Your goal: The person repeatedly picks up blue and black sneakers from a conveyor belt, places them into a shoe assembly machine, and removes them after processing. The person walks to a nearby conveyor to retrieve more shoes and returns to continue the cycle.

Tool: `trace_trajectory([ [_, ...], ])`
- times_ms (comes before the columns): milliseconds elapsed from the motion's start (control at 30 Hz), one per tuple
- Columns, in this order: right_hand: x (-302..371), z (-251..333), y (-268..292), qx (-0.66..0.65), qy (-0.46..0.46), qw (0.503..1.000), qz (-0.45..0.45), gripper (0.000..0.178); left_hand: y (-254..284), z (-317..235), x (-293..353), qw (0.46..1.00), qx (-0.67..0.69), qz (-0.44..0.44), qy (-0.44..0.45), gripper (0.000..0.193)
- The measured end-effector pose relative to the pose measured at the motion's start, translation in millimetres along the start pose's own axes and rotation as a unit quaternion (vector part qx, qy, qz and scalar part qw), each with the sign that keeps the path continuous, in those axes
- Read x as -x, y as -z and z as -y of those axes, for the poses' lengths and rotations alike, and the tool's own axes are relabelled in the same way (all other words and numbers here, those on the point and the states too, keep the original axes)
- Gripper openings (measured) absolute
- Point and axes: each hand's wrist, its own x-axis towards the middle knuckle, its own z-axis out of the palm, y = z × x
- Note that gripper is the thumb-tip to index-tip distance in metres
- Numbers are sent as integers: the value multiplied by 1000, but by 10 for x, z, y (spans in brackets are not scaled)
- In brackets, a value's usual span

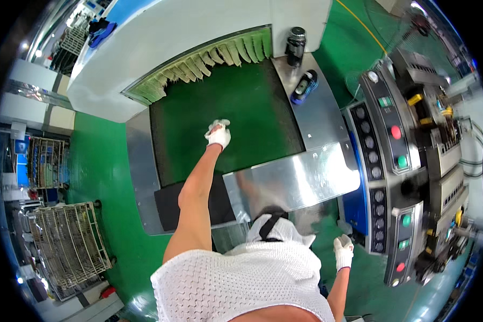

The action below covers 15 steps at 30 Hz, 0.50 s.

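Note:
A white work glove covers my left hand point(218, 135), which reaches out over the green conveyor belt point(236, 107). Its fingers are curled together, and whatever they hold, if anything, is hidden or too small to name. My right hand point(343, 252), in a white glove too, is low at my right side, beside the dark control panel point(378, 220) and apart from it. Its fingers are loosely bent and slightly apart, with nothing visible in them. Past my left hand, the belt runs under a fringe of pale green curtain strips point(214, 56) in a white machine housing point(118, 70).
Steel ledges point(300, 180) frame the belt, with a black mat point(169, 209) at the near left. A dark jar point(295, 45) and a black and blue object point(305, 87) stand on the right ledge. Wire carts point(70, 244) are on the left; machinery with buttons point(395, 132) is on the right.

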Motion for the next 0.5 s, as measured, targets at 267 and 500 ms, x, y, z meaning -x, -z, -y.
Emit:
trace_trajectory([
  [267, -1285, 2272, -1561, 46, 160, 977, 134, 56, -494, 306, -1911, 989, 33, -87, -119, 48],
  [500, -2055, 3927, -4200, 280, 509, 798, 161, 70, 300, 2082, -4366, 963, -117, -178, 165, 58],
])
